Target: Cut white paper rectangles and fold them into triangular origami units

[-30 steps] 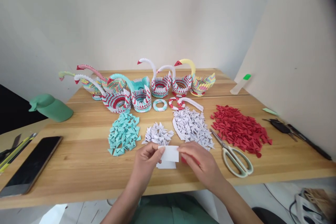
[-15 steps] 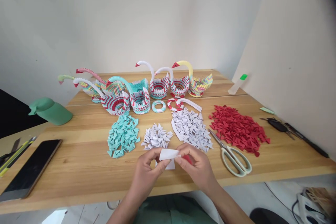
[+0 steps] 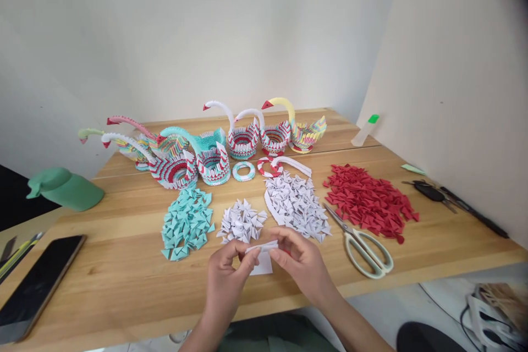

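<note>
Between both hands is a small white paper strip (image 3: 264, 247), pinched at its two ends above the table's front part. My left hand (image 3: 229, 270) grips the left end with thumb and forefinger. My right hand (image 3: 300, 259) pinches the right end, and a bit of red shows behind its fingers. Below the strip lies another white paper piece (image 3: 262, 265), partly covered. Just beyond the hands is a small pile of folded white paper triangles (image 3: 242, 221). A larger white pile (image 3: 297, 206) lies behind my right hand, and a turquoise pile (image 3: 187, 223) is to the left.
White-handled scissors (image 3: 363, 245) lie right of my hands, beside a red triangle pile (image 3: 371, 198). Several paper swans (image 3: 243, 140) and a turquoise-white ring (image 3: 243, 171) stand behind. A phone (image 3: 39, 283) and green bottle (image 3: 68, 190) are left; keys (image 3: 429, 191) are far right.
The white paper in my fingers was a broader curved piece and now looks narrower, folded over lengthwise. The camera view has shifted slightly.
</note>
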Demonstrator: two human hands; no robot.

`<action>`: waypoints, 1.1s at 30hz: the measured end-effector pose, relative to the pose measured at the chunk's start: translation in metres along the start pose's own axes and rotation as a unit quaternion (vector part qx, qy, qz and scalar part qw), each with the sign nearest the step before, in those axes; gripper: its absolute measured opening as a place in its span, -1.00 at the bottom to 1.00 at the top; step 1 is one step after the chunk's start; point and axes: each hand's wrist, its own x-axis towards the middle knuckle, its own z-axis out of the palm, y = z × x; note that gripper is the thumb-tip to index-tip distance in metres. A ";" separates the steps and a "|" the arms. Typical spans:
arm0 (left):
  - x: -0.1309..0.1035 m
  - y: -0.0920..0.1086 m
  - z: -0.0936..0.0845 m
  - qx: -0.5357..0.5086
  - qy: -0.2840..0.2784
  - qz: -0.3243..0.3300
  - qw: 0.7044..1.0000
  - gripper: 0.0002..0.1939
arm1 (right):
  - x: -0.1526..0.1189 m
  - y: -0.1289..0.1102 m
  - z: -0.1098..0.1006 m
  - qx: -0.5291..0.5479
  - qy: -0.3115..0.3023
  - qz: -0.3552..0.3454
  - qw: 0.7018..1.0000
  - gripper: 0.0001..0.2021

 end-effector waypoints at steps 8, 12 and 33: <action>0.004 -0.006 -0.002 -0.040 -0.038 -0.024 0.998 -0.85 | 0.004 -0.008 0.003 -0.056 0.010 0.007 0.998 -0.79; 0.007 -0.005 -0.002 -0.055 -0.054 -0.058 0.995 -0.79 | 0.004 -0.007 0.005 -0.052 -0.001 0.004 0.999 -0.78; 0.009 -0.007 0.002 -0.066 -0.033 -0.090 0.993 -0.69 | 0.001 -0.007 0.008 -0.044 -0.007 0.036 0.998 -0.73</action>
